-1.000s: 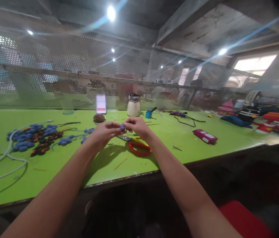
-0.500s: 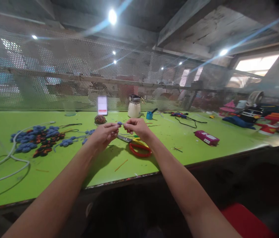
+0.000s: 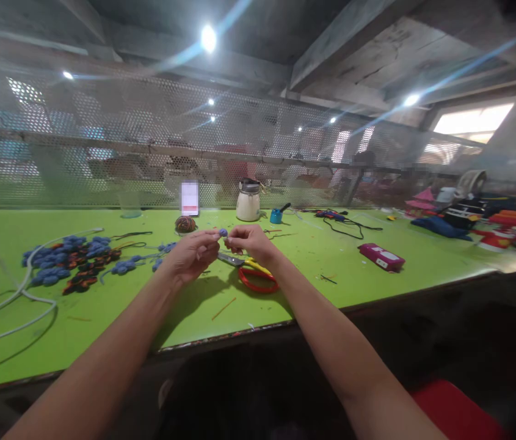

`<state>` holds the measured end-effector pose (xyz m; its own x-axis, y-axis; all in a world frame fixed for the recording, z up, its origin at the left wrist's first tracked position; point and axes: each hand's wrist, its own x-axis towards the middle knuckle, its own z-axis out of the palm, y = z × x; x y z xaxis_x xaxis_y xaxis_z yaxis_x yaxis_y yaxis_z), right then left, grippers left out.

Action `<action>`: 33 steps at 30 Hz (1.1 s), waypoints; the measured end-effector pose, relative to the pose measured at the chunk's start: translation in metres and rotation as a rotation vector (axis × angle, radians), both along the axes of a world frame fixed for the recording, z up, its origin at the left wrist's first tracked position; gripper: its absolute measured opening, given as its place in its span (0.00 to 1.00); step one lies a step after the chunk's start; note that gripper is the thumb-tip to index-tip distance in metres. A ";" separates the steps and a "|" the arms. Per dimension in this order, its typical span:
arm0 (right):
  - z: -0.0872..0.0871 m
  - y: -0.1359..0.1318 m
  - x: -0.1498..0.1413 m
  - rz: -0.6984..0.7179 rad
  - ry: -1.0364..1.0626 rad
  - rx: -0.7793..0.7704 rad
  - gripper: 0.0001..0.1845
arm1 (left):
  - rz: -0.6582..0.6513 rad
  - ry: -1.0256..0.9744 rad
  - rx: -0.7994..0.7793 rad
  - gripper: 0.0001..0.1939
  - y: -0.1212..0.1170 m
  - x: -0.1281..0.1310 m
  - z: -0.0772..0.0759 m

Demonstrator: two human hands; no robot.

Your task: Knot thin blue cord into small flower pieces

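Over the green table, my left hand [image 3: 193,253] pinches a small blue yarn piece [image 3: 223,233] between thumb and fingertips. My right hand [image 3: 249,241] is closed in a pinch just right of that piece; whatever lies between its fingertips is too small to make out. Beneath the hands are scissors [image 3: 258,279] with red and yellow handles, their blades partly hidden by my left hand. Left of my hands lie several blue yarn flowers [image 3: 51,263] and dark orange-and-black ones [image 3: 84,278], with loose yarn ends.
A phone [image 3: 189,198] stands behind a multicoloured yarn ball [image 3: 185,224]. A cream jug [image 3: 248,201] and a blue pot [image 3: 276,216] are at the back. To the right lies a purple case [image 3: 381,257]; a white cable [image 3: 26,284] loops at left. Mesh [image 3: 157,140] rises behind the table.
My right hand has shifted slightly left and down, closer to the blue yarn piece, more of which now shows. The whole view has tilted a little. My left hand keeps its pinch.
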<state>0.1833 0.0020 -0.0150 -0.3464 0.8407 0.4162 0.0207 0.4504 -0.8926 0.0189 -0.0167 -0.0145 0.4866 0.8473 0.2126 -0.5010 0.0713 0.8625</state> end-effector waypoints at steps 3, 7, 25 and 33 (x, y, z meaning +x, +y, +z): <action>0.001 0.000 0.001 0.015 0.025 0.007 0.13 | -0.047 0.026 -0.006 0.01 -0.005 0.002 0.001; 0.002 -0.002 0.000 -0.023 0.046 0.011 0.14 | -0.116 0.084 -0.029 0.04 -0.007 0.002 0.000; 0.007 -0.003 0.002 -0.048 -0.001 0.113 0.08 | -0.066 0.253 0.128 0.08 -0.012 -0.001 0.005; 0.006 -0.005 0.002 0.023 0.017 0.017 0.11 | -0.077 0.353 0.175 0.07 -0.010 -0.004 0.003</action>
